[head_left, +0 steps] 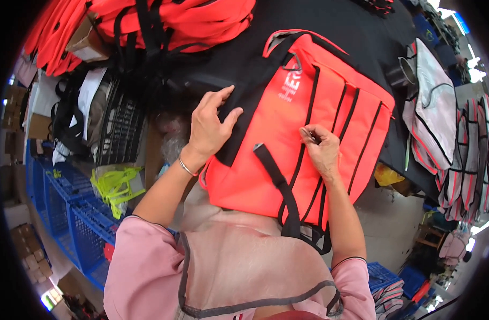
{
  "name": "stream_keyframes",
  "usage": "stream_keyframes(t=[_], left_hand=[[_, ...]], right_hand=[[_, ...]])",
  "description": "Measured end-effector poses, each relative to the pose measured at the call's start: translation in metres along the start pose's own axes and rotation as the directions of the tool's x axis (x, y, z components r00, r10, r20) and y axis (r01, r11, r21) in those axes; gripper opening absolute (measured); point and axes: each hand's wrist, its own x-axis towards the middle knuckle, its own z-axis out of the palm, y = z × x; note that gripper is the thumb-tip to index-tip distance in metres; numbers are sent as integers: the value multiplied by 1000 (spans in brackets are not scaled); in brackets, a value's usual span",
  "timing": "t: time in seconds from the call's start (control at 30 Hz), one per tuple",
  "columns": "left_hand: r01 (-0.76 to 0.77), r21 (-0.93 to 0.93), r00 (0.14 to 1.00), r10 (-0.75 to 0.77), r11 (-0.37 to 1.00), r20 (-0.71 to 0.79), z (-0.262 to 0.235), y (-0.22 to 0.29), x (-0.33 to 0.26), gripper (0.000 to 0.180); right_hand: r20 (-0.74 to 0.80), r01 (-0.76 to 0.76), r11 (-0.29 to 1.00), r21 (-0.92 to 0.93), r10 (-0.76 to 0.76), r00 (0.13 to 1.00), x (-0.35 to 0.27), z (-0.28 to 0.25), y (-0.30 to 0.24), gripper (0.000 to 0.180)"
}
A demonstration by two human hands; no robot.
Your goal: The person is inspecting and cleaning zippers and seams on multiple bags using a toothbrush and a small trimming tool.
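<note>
A bright orange-red backpack (271, 170) with black trim lines and a white print lies tilted across the black-covered table in front of me. A black strap (276, 173) rests loose over its lower front. My left hand (210, 125) is open beside the pack's left edge, thumb and fingers apart, with nothing in it. Over the front panel, my right hand (322, 152) is closed, its fingers curled round something small and dark that I cannot make out. A metal D-shaped clip (293, 63) sits near the pack's top.
More orange-red bags (191, 24) are heaped at the far left. Below them stand a black crate (119, 125) and blue crates (89, 218) holding neon-yellow straps (116, 186). Grey-pink bags (431, 106) hang at the right, next to a metal cylinder (402, 72) by the table (234, 64).
</note>
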Motion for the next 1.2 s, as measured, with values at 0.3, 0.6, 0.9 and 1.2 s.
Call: stream_keyframes(t=[0.3,0.6,0.9,1.2], left_hand=[[519,-321,845,-419,792,332,-22,-34,17,24],[749,-644,650,-355,155,672,-14,-52,7,28],[726,-661,671,-409,190,619,-9,-62,-7,31],[625,-516,770,-572,586,283,-28,-40,-39,36]], right_hand=[[8,38,990,-135,-37,999,-1,5,-2,4],[-43,53,998,-39,-55,998,-4,9,2,7],[-42,84,995,-55,-86,995,-4,10,6,10],[-19,86,991,-102,-88,996,-2,10,4,5]])
